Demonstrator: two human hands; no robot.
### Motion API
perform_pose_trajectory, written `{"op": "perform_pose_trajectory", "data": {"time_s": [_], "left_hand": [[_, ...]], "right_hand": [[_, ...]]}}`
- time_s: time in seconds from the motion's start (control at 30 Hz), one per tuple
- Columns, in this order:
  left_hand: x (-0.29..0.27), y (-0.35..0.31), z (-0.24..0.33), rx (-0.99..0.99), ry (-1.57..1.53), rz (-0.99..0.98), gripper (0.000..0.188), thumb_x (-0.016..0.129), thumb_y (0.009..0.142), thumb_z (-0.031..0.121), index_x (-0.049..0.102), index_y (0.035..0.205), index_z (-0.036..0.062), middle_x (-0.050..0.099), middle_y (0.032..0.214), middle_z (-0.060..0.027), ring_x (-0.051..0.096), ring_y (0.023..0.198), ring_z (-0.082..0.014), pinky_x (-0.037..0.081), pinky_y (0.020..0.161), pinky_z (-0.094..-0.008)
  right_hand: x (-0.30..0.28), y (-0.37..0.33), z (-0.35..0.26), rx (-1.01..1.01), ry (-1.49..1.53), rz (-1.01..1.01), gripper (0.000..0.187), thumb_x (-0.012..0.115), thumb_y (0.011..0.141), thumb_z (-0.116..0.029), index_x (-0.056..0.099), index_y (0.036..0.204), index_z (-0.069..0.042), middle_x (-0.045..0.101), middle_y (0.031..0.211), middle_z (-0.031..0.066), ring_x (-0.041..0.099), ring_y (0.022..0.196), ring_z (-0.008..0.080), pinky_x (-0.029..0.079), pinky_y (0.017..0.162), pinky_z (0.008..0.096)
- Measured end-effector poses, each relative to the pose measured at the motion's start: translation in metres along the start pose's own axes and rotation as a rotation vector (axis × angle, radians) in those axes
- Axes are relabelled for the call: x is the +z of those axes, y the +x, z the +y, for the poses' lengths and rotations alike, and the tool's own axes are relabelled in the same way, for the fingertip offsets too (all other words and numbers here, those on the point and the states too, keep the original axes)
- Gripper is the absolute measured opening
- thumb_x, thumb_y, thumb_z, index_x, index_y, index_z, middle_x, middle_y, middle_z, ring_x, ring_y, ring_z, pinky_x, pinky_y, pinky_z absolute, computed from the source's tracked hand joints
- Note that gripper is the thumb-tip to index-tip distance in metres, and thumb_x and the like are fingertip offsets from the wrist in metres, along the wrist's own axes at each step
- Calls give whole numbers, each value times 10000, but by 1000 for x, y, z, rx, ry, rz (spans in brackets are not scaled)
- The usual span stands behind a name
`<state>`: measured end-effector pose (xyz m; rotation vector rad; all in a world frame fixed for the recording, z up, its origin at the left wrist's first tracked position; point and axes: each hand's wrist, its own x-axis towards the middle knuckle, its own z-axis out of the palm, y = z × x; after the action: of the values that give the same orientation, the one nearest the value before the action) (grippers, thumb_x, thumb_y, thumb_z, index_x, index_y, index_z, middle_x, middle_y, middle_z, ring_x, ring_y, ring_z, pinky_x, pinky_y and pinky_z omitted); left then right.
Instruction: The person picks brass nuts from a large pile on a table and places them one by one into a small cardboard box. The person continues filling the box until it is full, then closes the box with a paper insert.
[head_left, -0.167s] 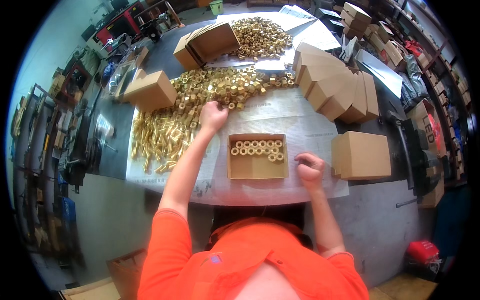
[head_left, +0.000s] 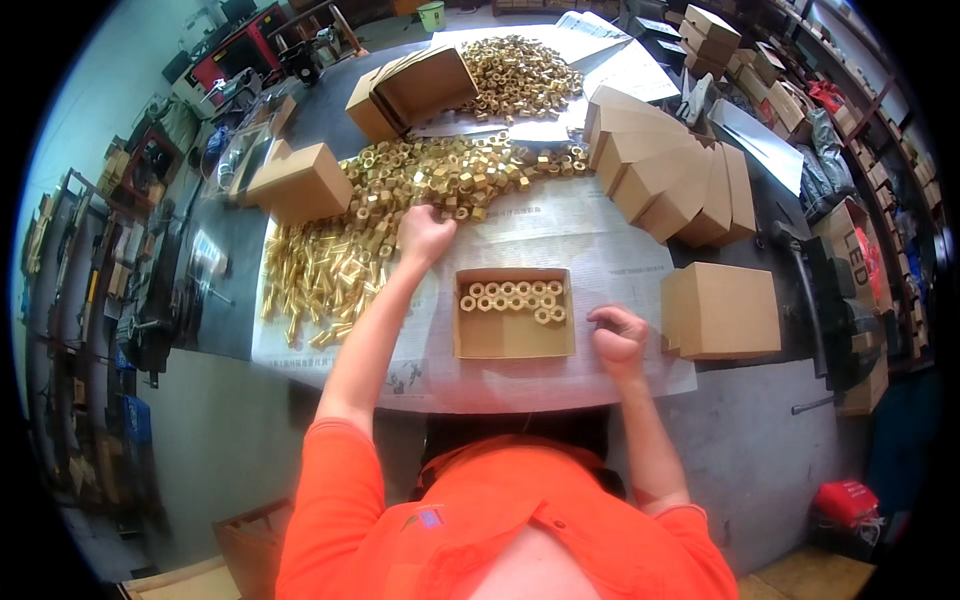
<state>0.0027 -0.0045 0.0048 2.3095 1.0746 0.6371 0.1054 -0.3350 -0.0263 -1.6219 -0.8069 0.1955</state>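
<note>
Head view, with clock directions taken from the shallow open box [head_left: 512, 340]: the step in hand looks like work at the heap of brass nuts [head_left: 440, 175], which spreads from 10 to 12 o'clock on the printed paper [head_left: 580, 240]. At about half past ten the left hand [head_left: 427, 236] rests against the heap's near edge, fingers curled narrow and pointing away from the body; whether they grip a nut cannot be told. Toward 3 o'clock the right hand [head_left: 620, 336] hangs just beside the box, fingers loosely folded and the index bent toward it; its palm is hidden, so its contents cannot be told. Inside the box, boxed nuts [head_left: 506, 295] lie flat in two rows along the 12 o'clock side, with two more below them at the right; the 6 o'clock side is bare cardboard. Lifting a nut from so tight a heap would, I judge, call for a fingertip pinch, and setting one flat in the box for clearing its wall. Writing shows as small print across the paper and as big capitals on a lettered carton [head_left: 845, 250] near half past two; an emblem [head_left: 430, 518] on the orange shirt [head_left: 345, 500], toward 7 o'clock, is too blurred to read.
</note>
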Motion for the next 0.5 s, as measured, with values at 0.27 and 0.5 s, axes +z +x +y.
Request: {"op": "perform_pose_trajectory", "data": {"time_s": [0.27, 0.5], "left_hand": [[-31, -25, -8, 473, 495, -259, 185, 623, 755, 216, 630, 871, 72, 678, 840, -132, 658, 775, -312, 525, 659, -425], [-27, -25, -9, 344, 326, -252, 154, 626, 761, 200, 654, 846, 76, 671, 795, -140, 645, 783, -340, 508, 686, -455]], "right_hand": [[3, -5, -3, 27, -21, -17, 167, 509, 635, 39, 623, 751, 2, 593, 701, 48, 521, 607, 103, 405, 563, 222], [4, -3, -8, 84, -6, -10, 209, 501, 609, 29, 642, 762, 12, 584, 690, 55, 506, 600, 98, 398, 559, 221]]}}
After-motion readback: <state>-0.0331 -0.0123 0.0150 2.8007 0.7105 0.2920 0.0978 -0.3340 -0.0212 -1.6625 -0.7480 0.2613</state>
